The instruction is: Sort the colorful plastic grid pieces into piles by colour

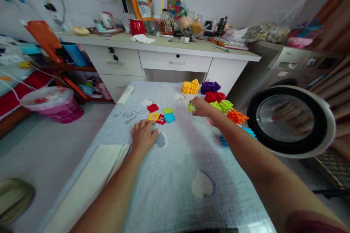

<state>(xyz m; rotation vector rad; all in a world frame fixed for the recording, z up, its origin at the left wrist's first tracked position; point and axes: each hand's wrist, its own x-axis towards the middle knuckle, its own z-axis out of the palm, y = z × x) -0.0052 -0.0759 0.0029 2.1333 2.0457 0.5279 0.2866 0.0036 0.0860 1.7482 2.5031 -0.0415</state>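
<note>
My right hand [202, 107] reaches over the cloth, its fingers closed on a light-green interlocking tile [191, 107]. The cloth lies just beneath that tile; I cannot tell whether the two touch. My left hand [143, 133] rests on the cloth with thumb and fingers apart, holding nothing. Its fingertips are at the near edge of a yellow tile [153, 117]. Beside the yellow tile lie a patterned red tile [161, 119], a blue tile [170, 117] and a green tile [168, 110]. A solid red tile [152, 108] lies just behind them.
Along the right edge stand heaps of yellow [190, 87], purple [210, 87], red [214, 97], green [225, 106] and orange tiles [237, 116]. Blue tiles [224, 141] sit partly behind my right forearm. A washing machine's open door [329, 122] is at the right, a white desk [175, 60] behind.
</note>
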